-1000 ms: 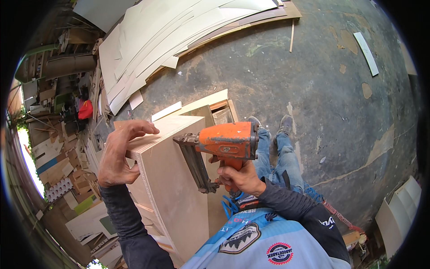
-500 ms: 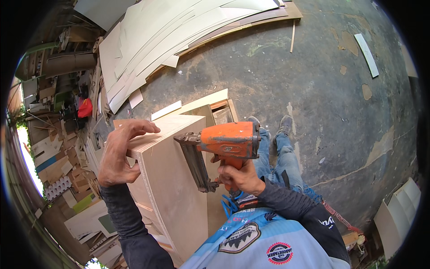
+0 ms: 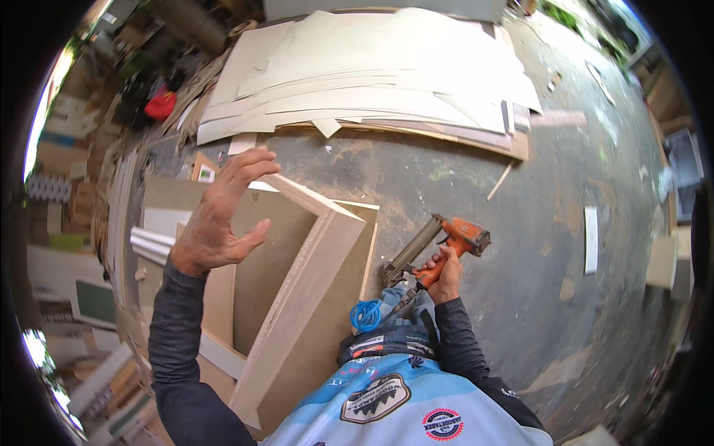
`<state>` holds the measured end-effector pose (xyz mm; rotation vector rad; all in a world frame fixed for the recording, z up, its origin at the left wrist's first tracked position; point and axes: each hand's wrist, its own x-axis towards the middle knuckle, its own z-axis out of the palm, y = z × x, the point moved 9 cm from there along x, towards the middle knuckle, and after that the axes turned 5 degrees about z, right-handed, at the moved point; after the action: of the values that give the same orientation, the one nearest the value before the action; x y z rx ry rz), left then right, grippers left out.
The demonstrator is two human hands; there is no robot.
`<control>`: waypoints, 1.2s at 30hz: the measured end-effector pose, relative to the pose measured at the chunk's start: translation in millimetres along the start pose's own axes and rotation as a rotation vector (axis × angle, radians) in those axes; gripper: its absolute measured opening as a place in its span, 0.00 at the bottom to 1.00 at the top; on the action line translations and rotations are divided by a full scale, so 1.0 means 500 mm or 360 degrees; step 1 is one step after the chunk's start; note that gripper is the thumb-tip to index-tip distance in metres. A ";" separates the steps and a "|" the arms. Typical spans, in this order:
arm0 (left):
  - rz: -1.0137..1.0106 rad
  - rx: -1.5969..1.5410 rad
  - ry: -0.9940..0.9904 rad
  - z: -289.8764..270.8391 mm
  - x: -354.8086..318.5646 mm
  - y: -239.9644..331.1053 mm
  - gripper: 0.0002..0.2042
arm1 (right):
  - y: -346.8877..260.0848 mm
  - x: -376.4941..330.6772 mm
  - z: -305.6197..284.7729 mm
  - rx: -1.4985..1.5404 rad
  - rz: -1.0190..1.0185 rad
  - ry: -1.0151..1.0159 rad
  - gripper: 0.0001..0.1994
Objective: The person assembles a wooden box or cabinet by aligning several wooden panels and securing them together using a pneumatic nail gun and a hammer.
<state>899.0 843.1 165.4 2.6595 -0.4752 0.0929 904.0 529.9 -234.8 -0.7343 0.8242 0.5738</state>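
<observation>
An orange nail gun [image 3: 466, 236] with a dark magazine is gripped by its handle in my right hand [image 3: 445, 276]. It is held out to the right of the work, apart from the wood. My left hand [image 3: 223, 215] is raised with thumb and fingers spread, holding nothing, over the left side of the wooden box [image 3: 305, 290]. The box is made of pale plywood boards joined at a corner, with rough edges facing up. It rests on a larger brown panel [image 3: 301, 375]. Blue coiled air hose [image 3: 365, 316] hangs by my waist, below the gun.
A wide stack of pale sheets [image 3: 357, 82] lies on the floor ahead. On the right, a white strip [image 3: 590, 240] lies on the grey concrete floor [image 3: 535, 297]. Scrap boards [image 3: 67, 260] and a red item [image 3: 160, 105] crowd the left side.
The nail gun has moved right, away from the box's board. My left hand has come off the board's edge and opened. My view has turned, bringing more of the sheet stack in.
</observation>
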 end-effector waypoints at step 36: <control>-0.2264 0.0666 0.0531 0.211 -0.740 0.215 0.27 | -0.127 0.418 -0.161 -0.1145 0.0431 -0.0181 0.08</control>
<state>513.7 823.3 62.3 2.6098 1.6538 0.1919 1029.7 464.8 -419.8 -1.2372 0.6063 1.1754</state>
